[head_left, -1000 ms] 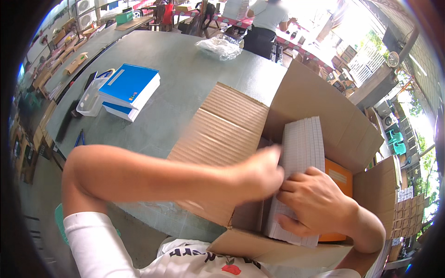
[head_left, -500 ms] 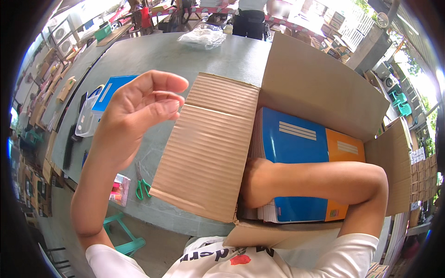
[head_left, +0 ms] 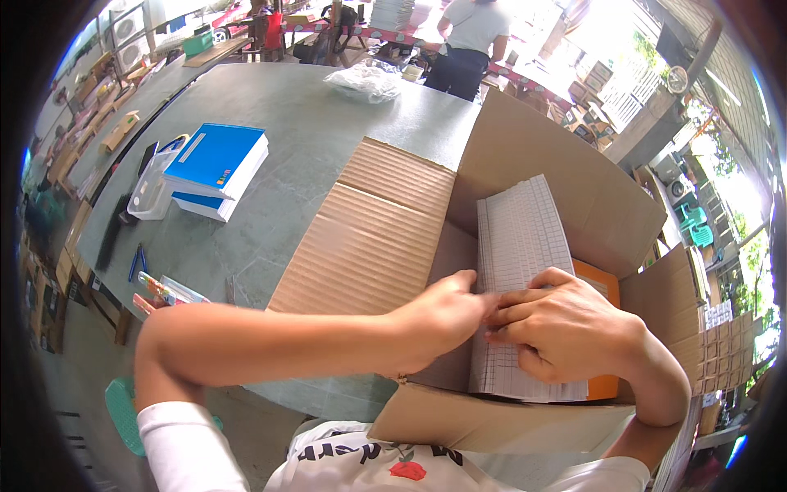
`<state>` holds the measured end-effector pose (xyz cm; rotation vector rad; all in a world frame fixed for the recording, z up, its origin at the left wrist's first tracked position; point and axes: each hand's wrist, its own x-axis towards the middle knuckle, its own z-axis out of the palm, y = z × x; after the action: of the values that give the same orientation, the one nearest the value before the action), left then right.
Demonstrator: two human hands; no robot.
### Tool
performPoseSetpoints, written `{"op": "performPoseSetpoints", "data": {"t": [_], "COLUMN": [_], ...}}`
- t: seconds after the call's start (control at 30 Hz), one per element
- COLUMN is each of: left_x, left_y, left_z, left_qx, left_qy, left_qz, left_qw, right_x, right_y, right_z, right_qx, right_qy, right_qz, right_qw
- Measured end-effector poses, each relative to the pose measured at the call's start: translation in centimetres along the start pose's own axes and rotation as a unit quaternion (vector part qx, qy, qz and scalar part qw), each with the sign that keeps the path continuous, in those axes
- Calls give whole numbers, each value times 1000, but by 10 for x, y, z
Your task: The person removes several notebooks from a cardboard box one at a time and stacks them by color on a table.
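An opened cardboard box stands on the grey table in front of me. Inside it, a thick stack of notebooks is tipped up, its white page edges facing up. My right hand presses on those edges with fingers curled over the stack. Against the stack's left side is my left hand; its fingertips are blurred and meet the right hand's fingers. To the right, partly under the stack, lie orange notebooks.
Blue notebooks are piled at the table's left beside a clear plastic tray. Pens and a plastic packet lie nearer. A crumpled plastic bag sits at the far edge, where a person stands beyond.
My left hand has come down from the air to the box. The blue notebooks in the box have been tilted so their page edges show. My right hand has moved on top of them.
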<state>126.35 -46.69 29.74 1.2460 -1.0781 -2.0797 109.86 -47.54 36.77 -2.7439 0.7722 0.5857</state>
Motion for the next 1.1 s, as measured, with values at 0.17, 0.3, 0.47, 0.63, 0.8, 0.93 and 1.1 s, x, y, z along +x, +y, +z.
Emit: {"op": "performPoseSetpoints", "data": {"t": [0.17,0.3,0.47,0.63,0.8,0.93,1.1], "left_x": [38,37,42,37,40,37,41], "left_y": [-6,-10,-16,-13,-15,-12,-16], "left_z": [6,4,3,1,0,3,0], "left_qx": [-28,-20,-25,-18,-18,33,11], "left_qy": [7,-8,-34,-58,-65,-45,-65], "left_qz": [-52,-52,-24,-27,-23,-20,-28], "left_qw": [998,998,999,998,997,998,997], "right_x": [-20,-23,-26,-28,-29,-30,-30], "right_y": [1,-2,-2,-2,-1,0,0], "right_z": [10,8,11,13,13,14,14], "right_qx": [-9,-21,-23,-21,-16,-12,-11], "right_qy": [38,43,53,64,68,68,68], "right_qz": [12,21,16,18,16,18,18], "right_qw": [999,999,998,998,997,997,997]}}
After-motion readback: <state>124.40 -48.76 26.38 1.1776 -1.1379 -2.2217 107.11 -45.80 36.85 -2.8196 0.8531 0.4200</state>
